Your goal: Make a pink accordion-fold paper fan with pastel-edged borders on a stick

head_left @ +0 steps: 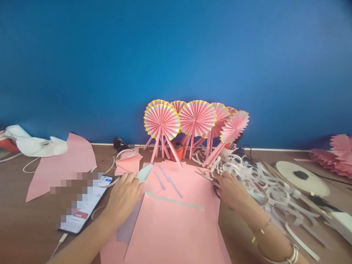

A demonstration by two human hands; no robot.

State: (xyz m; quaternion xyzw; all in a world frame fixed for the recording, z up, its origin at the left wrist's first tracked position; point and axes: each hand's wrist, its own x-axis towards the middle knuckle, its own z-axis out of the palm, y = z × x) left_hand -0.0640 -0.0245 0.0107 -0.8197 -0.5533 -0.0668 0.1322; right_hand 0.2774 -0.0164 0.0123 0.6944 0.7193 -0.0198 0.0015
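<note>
My left hand [123, 196] rests on the left edge of a pink paper sheet [176, 227], fingers curled around a pale folded strip of paper [144, 173]. My right hand [231, 189] is closed on a pair of scissors [206, 176] whose blades point left over the top of the sheet. Thin pink and bluish strips [167, 181] lie on the sheet between my hands.
Several pink pleated paper fans on sticks [192, 124] lean against the blue wall. A phone [88, 205] with a cable lies at left beside more pink paper [60, 165]. White cut-out paper scraps [264, 187] and a tape roll [302, 178] crowd the right.
</note>
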